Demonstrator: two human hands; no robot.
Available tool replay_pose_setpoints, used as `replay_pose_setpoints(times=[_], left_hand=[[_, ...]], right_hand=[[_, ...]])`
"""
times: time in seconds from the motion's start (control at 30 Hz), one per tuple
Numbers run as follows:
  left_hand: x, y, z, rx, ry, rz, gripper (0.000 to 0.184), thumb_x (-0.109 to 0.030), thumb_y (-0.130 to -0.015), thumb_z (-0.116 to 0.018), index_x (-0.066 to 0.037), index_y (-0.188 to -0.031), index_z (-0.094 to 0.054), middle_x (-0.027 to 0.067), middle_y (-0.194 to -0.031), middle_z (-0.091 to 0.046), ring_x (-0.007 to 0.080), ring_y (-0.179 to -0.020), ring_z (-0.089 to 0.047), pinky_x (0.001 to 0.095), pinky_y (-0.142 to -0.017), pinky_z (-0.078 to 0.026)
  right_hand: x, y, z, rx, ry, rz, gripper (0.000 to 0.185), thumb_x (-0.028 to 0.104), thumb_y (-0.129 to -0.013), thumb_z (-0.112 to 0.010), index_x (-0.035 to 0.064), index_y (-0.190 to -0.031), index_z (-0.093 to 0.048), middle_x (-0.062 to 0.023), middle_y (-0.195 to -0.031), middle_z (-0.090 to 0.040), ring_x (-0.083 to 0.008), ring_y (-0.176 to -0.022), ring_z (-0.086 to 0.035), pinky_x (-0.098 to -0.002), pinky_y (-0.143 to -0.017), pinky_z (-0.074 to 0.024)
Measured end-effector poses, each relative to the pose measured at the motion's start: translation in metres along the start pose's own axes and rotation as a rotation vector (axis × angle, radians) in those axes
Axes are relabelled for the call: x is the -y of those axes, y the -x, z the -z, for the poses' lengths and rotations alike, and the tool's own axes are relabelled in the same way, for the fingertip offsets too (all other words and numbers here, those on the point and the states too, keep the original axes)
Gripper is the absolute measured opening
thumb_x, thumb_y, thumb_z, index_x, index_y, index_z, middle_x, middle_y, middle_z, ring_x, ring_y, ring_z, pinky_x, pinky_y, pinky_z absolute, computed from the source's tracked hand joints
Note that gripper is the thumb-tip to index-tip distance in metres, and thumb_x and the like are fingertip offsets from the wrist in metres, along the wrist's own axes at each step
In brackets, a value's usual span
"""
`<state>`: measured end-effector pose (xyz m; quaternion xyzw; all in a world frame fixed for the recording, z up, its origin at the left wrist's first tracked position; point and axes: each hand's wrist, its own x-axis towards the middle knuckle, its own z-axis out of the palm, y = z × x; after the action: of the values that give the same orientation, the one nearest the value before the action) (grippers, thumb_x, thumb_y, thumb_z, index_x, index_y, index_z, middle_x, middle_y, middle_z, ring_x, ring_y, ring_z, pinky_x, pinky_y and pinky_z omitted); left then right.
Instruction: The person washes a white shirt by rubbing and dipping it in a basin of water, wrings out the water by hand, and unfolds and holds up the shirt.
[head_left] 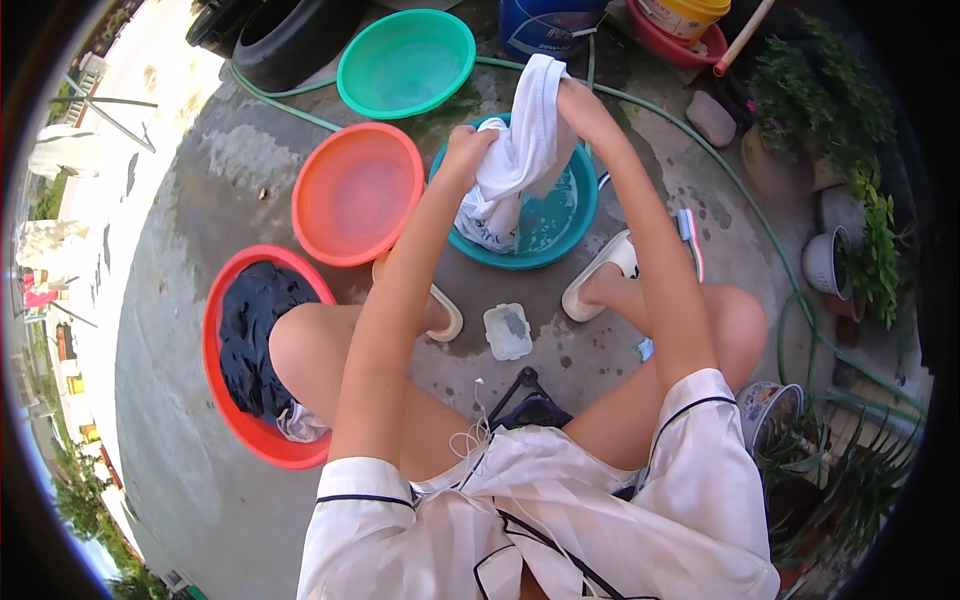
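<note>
A wet white garment (518, 160) with dark print near its lower end hangs from both my hands over a teal basin (520, 262). Its lower part rests in the basin, where some soapy water shows on the right. My left hand (468, 152) grips the cloth on the left side, fingers closed round it. Higher and to the right, my right hand (583, 108) holds a raised fold; its fingers are partly behind the fabric. Between my feet stands a small translucent plastic box (508, 332) with something pale in it.
Left are an orange basin (312, 220), a red basin (212, 345) of dark clothes and a green basin (350, 75). A brush (690, 243) lies beyond my right leg. A green hose (745, 190) curves past potted plants (820, 100). A blue bucket (545, 30) stands behind.
</note>
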<state>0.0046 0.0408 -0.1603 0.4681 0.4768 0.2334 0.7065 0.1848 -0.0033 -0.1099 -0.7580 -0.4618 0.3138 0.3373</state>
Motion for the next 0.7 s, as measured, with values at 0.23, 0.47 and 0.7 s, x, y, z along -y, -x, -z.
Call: replay_pose_setpoints(times=[0.23, 0.47, 0.7], left_hand=[[0.125, -0.019, -0.005, -0.062, -1.248, -0.308, 0.093, -0.02, -0.059, -0.071, -0.02, -0.137, -0.021, 0.0258, -0.134, -0.026, 0.0405, -0.124, -0.028, 0.0536, -0.093, -0.033], [0.197, -0.07, -0.003, 0.016, -1.359, -0.129, 0.106, -0.029, -0.052, -0.079, -0.028, -0.138, -0.017, 0.0147, -0.143, -0.015, 0.0371, -0.13, -0.017, 0.0654, -0.09, -0.029], [0.247, -0.108, 0.018, 0.172, -1.317, 0.009, 0.09, -0.027, -0.058, -0.072, -0.022, -0.135, -0.025, 0.0168, -0.137, -0.025, 0.0377, -0.123, -0.031, 0.0592, -0.091, -0.033]], right_hand=[[-0.103, 0.016, -0.079, -0.034, 0.218, -0.307, 0.057, 0.046, -0.071, -0.049, 0.0135, -0.118, -0.049, -0.0188, -0.113, -0.055, -0.0369, -0.103, -0.052, -0.0411, -0.085, -0.0416], [-0.19, 0.032, -0.157, 0.198, 0.607, -0.251, 0.067, 0.046, -0.071, -0.057, 0.0237, -0.131, -0.036, -0.0186, -0.132, -0.032, -0.0366, -0.12, -0.036, -0.0581, -0.089, -0.0325], [-0.258, 0.022, -0.197, 0.348, 0.817, -0.073, 0.064, 0.038, -0.074, -0.058, 0.026, -0.132, -0.034, -0.0132, -0.136, -0.03, -0.0388, -0.121, -0.033, -0.0579, -0.091, -0.0321]])
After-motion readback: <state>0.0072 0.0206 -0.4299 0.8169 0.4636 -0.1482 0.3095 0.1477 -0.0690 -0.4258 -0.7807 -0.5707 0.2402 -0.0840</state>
